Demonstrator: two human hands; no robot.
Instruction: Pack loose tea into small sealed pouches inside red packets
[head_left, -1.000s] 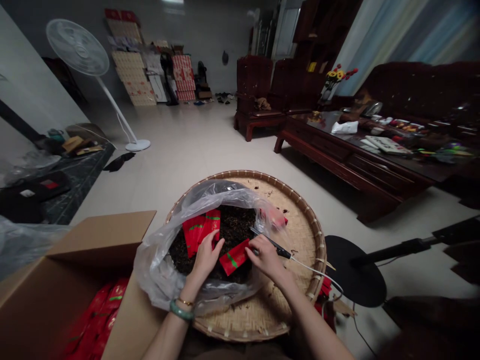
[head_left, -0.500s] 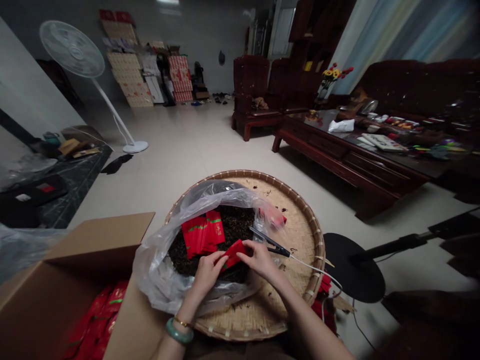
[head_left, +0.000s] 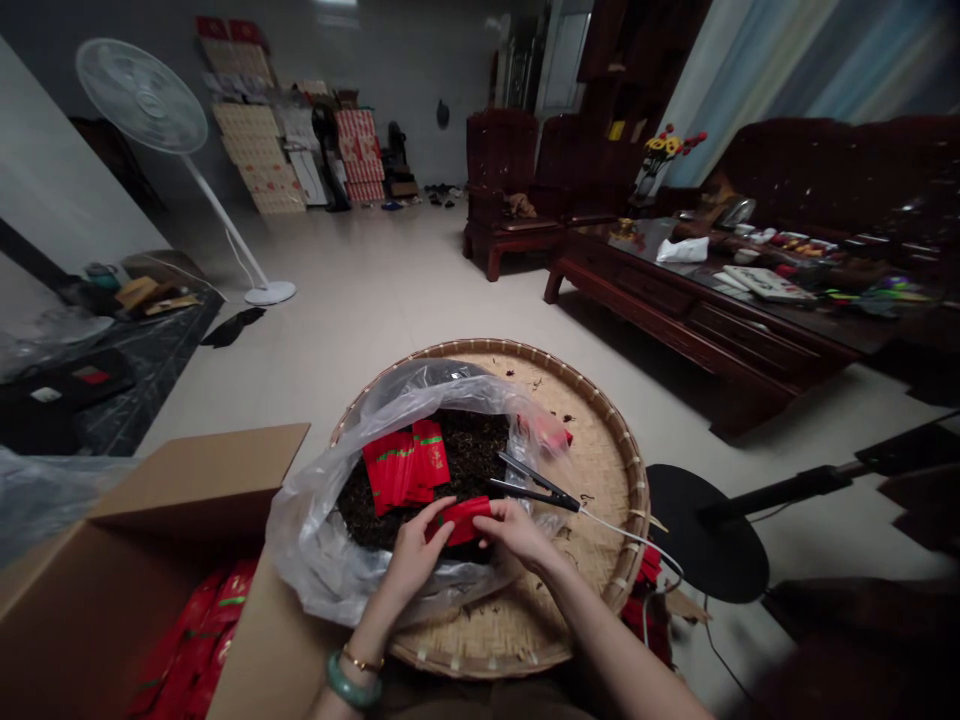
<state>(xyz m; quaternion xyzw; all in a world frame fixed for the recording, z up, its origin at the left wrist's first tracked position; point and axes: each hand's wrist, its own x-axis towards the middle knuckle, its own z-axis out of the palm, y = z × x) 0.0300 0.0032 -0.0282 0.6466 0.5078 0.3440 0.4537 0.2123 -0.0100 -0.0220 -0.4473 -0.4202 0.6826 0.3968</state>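
Observation:
My left hand (head_left: 415, 545) and my right hand (head_left: 516, 530) both grip one small red packet (head_left: 463, 518) and hold it flat over dark loose tea leaves (head_left: 472, 455). The leaves lie in a clear plastic bag (head_left: 330, 560) that rests on a round woven bamboo tray (head_left: 600, 450). A stack of red packets (head_left: 406, 467) lies on the leaves just beyond my left hand. A black clamp tool (head_left: 534, 485) with a white cord lies open next to my right hand. More red packets (head_left: 546, 432) show through the bag's far side.
An open cardboard box (head_left: 142, 560) at the left holds several red packets (head_left: 195, 640). A black round stand base (head_left: 709, 545) sits right of the tray. A long dark wooden table (head_left: 720, 320), wooden chairs (head_left: 510, 190) and a standing fan (head_left: 150, 110) are farther off.
My left hand left the packet stack and joined my right hand on the single red packet. The packet went from tilted to level and moved a little toward me.

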